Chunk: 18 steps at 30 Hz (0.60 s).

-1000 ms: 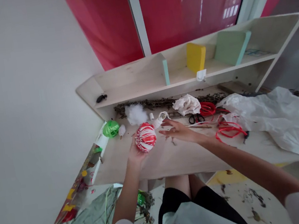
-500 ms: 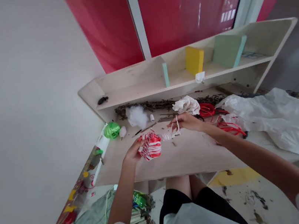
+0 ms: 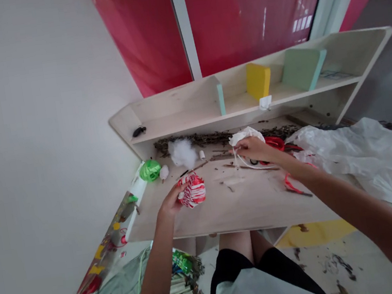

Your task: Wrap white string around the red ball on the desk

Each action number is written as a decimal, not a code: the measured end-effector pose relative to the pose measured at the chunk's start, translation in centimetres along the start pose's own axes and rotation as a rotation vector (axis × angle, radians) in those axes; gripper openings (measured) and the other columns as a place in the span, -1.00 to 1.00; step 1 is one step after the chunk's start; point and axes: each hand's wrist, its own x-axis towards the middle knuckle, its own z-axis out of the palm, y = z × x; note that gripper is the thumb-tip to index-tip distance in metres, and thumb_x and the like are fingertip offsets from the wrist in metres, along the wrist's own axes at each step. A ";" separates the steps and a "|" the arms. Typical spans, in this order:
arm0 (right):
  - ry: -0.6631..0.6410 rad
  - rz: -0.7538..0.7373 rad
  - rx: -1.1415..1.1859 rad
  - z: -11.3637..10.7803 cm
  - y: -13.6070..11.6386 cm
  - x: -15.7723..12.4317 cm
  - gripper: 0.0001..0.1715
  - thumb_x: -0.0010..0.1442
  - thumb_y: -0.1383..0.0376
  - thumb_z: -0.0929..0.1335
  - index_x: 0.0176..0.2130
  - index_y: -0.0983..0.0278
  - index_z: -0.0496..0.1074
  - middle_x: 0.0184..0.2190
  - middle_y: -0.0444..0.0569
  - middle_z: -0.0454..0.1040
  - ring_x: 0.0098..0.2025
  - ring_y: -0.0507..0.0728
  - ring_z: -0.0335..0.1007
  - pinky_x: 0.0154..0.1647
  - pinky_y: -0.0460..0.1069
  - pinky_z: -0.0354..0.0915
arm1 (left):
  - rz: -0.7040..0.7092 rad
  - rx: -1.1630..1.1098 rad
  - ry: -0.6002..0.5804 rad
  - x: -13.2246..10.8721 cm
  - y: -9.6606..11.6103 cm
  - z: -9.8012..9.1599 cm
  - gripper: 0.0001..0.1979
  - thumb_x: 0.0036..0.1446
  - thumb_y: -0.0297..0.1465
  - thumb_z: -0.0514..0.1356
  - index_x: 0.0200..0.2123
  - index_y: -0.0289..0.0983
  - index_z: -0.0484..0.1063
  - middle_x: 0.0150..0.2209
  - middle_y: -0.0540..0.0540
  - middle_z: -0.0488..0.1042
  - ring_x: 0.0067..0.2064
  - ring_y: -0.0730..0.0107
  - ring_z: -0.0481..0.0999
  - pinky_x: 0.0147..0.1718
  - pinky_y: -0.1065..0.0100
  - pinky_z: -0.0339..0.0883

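My left hand (image 3: 172,199) is closed round a ball of red-and-white string (image 3: 192,191), held just above the desk top. My right hand (image 3: 251,148) is up and to the right, its fingers pinched on a thin white cord (image 3: 250,165) that hangs down and trails off to the right. Behind that hand lies a crumpled white wad (image 3: 247,133), partly covered by it. A faint blurred pale strand shows above the desk between the hands.
White fluff (image 3: 182,153), a green ribbon ball (image 3: 150,170) and dried twigs (image 3: 202,139) lie along the back of the desk (image 3: 192,223). Red cord (image 3: 274,143) and a large clear plastic sheet (image 3: 362,154) are at right. A shelf (image 3: 177,121) rises behind.
My right hand has moved slightly up and right with the white cord, away from the ball. The loose white coil beside the ball has drawn out. My left hand still grips the ball, slightly further left.
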 end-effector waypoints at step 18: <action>0.130 -0.169 -0.628 -7.8 -8.0 3.1 -0.69 0.21 0.08 0.32 -0.38 0.22 0.52 -0.46 0.05 0.57 -0.30 0.26 0.52 -0.20 0.09 0.36 | 0.068 -0.429 0.059 2.7 0.9 1.2 -0.87 0.17 -0.47 0.18 -0.19 -0.25 0.47 -0.29 -0.04 0.58 -0.28 0.43 0.58 -0.14 0.39 0.47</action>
